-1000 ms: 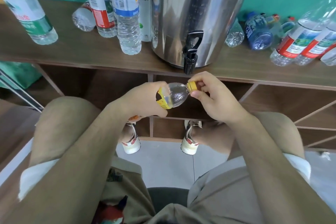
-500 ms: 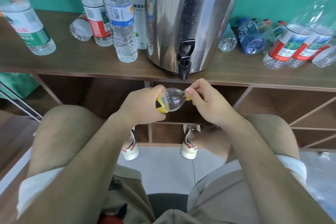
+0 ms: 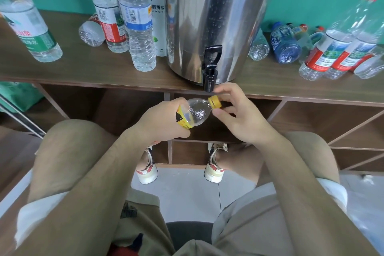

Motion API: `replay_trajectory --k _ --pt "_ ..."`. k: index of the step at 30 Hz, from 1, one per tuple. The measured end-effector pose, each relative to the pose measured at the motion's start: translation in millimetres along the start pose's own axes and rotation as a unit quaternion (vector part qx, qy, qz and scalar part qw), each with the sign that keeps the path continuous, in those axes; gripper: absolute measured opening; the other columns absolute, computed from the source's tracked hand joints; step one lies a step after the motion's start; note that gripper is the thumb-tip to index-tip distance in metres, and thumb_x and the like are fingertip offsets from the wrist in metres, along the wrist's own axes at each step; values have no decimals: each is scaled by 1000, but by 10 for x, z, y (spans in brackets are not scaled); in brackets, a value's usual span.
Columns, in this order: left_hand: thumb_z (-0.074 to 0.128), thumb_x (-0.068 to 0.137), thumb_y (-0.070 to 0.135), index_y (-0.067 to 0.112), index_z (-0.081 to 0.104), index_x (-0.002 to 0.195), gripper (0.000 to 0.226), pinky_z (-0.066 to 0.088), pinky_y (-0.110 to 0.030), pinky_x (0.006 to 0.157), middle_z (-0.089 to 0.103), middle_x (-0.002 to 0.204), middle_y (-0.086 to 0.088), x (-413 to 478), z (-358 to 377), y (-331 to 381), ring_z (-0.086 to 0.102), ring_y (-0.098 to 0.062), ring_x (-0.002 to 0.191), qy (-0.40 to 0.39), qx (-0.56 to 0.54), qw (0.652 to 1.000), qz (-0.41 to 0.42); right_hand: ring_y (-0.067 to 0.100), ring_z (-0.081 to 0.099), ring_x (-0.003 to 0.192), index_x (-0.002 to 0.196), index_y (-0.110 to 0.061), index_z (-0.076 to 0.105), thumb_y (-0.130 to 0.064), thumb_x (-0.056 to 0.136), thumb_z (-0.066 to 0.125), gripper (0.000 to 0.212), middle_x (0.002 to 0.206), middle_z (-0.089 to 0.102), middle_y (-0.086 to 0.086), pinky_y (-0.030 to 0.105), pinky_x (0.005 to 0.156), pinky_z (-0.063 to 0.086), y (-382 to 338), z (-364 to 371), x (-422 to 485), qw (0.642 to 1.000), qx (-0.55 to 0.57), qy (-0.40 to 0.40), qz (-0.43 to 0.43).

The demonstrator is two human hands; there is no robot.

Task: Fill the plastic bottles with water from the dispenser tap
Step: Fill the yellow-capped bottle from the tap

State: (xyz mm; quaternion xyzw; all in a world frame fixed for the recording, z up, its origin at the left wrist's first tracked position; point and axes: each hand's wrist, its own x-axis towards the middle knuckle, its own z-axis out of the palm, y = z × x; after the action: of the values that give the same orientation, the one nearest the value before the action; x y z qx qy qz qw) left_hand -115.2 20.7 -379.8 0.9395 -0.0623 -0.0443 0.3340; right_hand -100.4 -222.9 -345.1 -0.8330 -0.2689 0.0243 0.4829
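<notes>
— Bottle (image 3: 197,113) first: how much of it can you make out?
— Only the upper part. Your left hand (image 3: 162,119) is wrapped round its body, so the base and most of the yellow label (image 3: 182,118) are hidden in your palm. The clear shoulder glints, but whether there is water inside is hard to tell.

— And my right hand?
— Your right hand (image 3: 239,114) has its thumb and curled fingers closed about the yellow cap (image 3: 215,102), which sits on the neck. The fingertips behind the cap are out of sight.

— Where is it, exactly?
— You hold it tilted, neck up and to the right, in front of the edge of the wooden shelf (image 3: 83,70). The cap is just under the spout of the black tap (image 3: 210,68).

— What else is cut off?
— The steel dispenser (image 3: 218,16) stands on the shelf and its top runs out of the frame. So do the tops of some of the upright bottles (image 3: 139,27) left of it. To the right, the lying bottles (image 3: 285,45) are stretched and blurred towards the edge, and their labels cannot be read.
</notes>
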Motion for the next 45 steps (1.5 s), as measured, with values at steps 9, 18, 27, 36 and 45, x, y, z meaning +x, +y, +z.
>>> replay_trajectory --k 9,18,27,36,45 --pt "79 57 43 47 52 106 57 42 -18 58 65 85 20 10 27 -1 64 -7 74 -12 12 1000 10 3 58 94 123 -16 66 -18 108 57 17 102 65 -7 20 88 46 -4 18 26 992 -120 23 34" --pt "85 62 37 51 59 115 61 58 -29 80 72 99 18 100 212 -75 70 -1 95 -78 -172 982 -28 15 58 105 127 -11 64 1 106 53 26 122 62 11 28 102 46 -39 -298 92 995 -25 95 -15" --pt "96 59 53 64 52 117 74 53 -27 85 70 111 27 170 553 -25 68 4 102 -83 -278 954 -72 14 66 102 100 -25 58 -25 96 76 18 108 72 -2 32 94 54 383 -450 301 945 -97 268 160" --pt "98 59 54 67 50 118 77 51 -22 79 66 113 33 222 693 -42 66 -1 107 -75 -319 940 -97 26 53 121 123 -8 62 -20 99 71 29 117 61 1 45 110 42 169 -404 269 932 -164 295 131" --pt "100 58 46 63 49 129 89 54 -44 104 67 121 24 275 781 -4 64 -7 117 -46 -345 935 -69 6 62 120 145 -19 59 -14 100 70 47 130 68 -5 23 104 48 -960 -386 438 980 -133 46 -138"
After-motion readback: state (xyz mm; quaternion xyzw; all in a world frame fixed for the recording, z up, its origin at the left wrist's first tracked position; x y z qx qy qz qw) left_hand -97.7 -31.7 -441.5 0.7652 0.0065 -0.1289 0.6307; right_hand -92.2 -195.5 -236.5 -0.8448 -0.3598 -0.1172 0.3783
